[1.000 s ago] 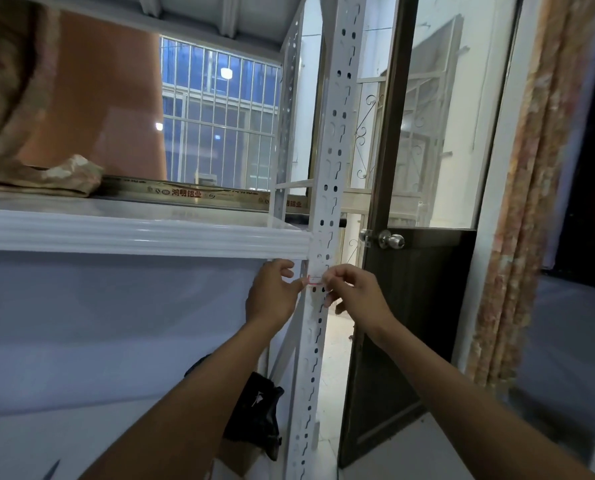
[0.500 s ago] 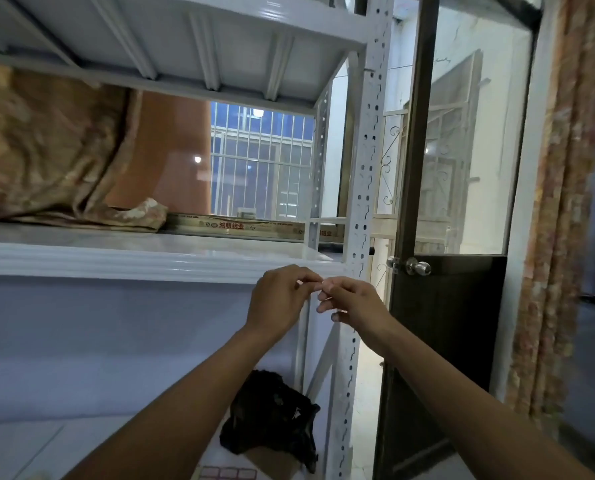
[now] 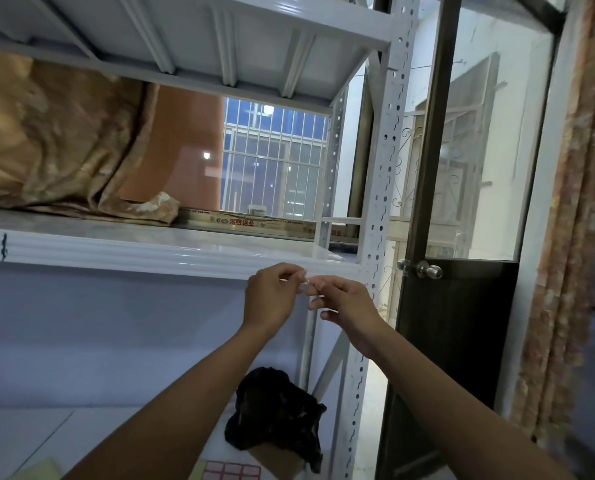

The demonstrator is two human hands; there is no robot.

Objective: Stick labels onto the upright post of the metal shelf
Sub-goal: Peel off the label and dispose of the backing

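The white perforated upright post (image 3: 391, 143) of the metal shelf rises at centre right. Just left of it, in front of the shelf's front edge (image 3: 150, 252), my left hand (image 3: 272, 297) and my right hand (image 3: 346, 303) meet fingertip to fingertip. A small pale label (image 3: 305, 285) is pinched between them, a short way off the post. A sheet of red-bordered labels (image 3: 232, 471) lies on the lower shelf at the bottom of the view.
A brown patterned cloth (image 3: 53, 140) lies bundled on the shelf at left, with a long printed box (image 3: 244, 223) behind it. A black bag (image 3: 277, 415) sits on the lower shelf. A dark door with a knob (image 3: 427, 270) and a curtain (image 3: 566, 237) stand to the right.
My hands have come away from the post, where they pressed a label one second ago, and now meet a little left of it. The view has tilted up and shifted left.
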